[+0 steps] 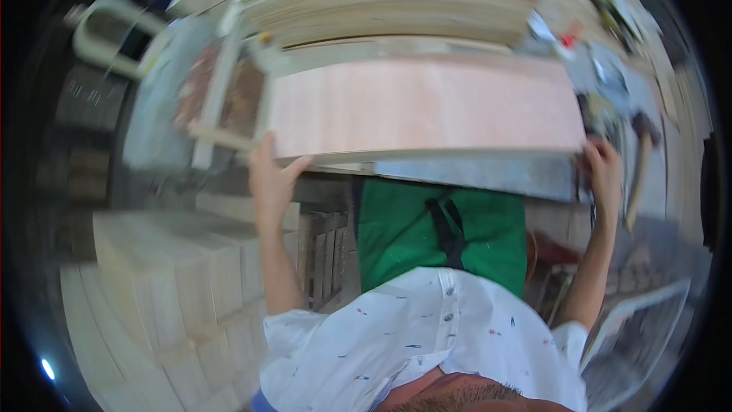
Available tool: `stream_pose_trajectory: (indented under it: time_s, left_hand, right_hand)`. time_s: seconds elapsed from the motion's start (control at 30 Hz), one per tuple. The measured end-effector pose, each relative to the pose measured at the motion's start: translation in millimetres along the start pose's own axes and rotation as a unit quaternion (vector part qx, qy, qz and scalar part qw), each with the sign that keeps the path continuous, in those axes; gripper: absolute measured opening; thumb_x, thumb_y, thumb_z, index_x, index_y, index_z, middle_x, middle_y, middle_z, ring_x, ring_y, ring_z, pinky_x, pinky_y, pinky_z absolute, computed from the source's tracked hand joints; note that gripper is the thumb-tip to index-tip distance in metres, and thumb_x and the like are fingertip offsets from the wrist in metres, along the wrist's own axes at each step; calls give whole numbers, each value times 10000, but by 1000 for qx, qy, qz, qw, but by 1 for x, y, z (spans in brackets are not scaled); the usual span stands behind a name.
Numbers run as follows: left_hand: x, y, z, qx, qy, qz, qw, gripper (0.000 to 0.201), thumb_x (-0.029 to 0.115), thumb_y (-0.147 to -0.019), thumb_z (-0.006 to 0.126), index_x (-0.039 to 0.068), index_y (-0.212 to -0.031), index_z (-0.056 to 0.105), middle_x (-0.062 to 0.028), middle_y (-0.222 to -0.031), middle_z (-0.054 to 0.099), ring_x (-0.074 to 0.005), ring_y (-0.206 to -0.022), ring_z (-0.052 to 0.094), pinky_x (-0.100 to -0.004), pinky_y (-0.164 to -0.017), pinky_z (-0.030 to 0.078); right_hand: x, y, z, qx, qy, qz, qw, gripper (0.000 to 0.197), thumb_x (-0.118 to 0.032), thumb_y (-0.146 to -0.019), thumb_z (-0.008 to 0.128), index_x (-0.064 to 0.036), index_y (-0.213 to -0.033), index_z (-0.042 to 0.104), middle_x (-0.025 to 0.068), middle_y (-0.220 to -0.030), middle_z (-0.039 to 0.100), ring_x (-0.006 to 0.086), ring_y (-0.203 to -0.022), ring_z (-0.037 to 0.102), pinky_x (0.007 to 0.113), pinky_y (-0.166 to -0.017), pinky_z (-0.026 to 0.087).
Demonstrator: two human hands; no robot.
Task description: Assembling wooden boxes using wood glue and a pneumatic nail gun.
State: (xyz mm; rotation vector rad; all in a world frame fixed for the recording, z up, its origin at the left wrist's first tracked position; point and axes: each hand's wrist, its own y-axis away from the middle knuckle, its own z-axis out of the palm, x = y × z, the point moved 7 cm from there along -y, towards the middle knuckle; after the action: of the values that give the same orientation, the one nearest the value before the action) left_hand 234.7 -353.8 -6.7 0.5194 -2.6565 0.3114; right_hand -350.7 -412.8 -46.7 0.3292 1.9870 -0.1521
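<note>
A long, pale pinkish wooden board lies across the bench in front of me, its broad face up. My left hand grips its near left corner, the thumb along the near edge and the fingers at the end. At the opposite end, my right hand closes on the near right corner, with its fingertips partly hidden and blurred. A thin wooden strip sticks out to the left beside my left hand. Beneath the board's near edge shows a greyish bench top.
Behind the board lies a stack of long boards. A hammer with a wooden handle rests at the right, near a red object. Stacked wooden blocks stand at lower left. A pale clamp-like frame is at far left.
</note>
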Motion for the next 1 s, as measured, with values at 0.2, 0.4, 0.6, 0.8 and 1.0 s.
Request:
stream_pose_trajectory:
  time_s: [0.2,0.4,0.6,0.8,1.0]
  left_hand:
    - [-21,2,-20,28,-22,31,999,730,363,-754,777,-34,-1299,497,-255,-1256,510,-339,-1184,482,-399,-1007,364]
    - [-3,-1,-3,-2,-35,13,999,740,366,-750,765,11,-1337,486,-230,-1318,475,-344,-1243,452,-403,-1032,349]
    - [-14,1,-6,1,-20,6,1000,738,377,-749,766,11,-1330,495,-219,-1333,474,-336,-1247,456,-403,-1030,353]
    - [-9,2,-8,18,-46,8,999,742,386,-736,776,12,-1319,509,-219,-1315,490,-337,-1233,465,-407,-1023,358]
    - [-6,1,-9,32,-65,17,997,742,385,-734,774,11,-1318,510,-223,-1284,504,-345,-1211,472,-413,-1014,362]
  right_hand:
    - [-48,-27,25,-115,160,-66,978,220,-179,-815,555,12,-776,656,68,-594,611,137,-537,589,291,-543,473]
    - [-37,-26,8,-134,194,7,972,162,-119,-853,595,26,-811,653,38,-669,639,84,-561,634,202,-528,509]
    - [-78,-4,9,-172,248,17,953,187,-100,-768,562,65,-756,649,109,-605,639,183,-548,625,296,-551,498]
    - [-90,1,11,-144,251,26,957,160,-58,-732,553,35,-673,669,128,-600,651,218,-537,641,326,-553,512]
    - [-89,-4,17,-109,360,-89,922,183,-65,-733,533,35,-647,659,216,-641,640,327,-645,668,395,-633,530]
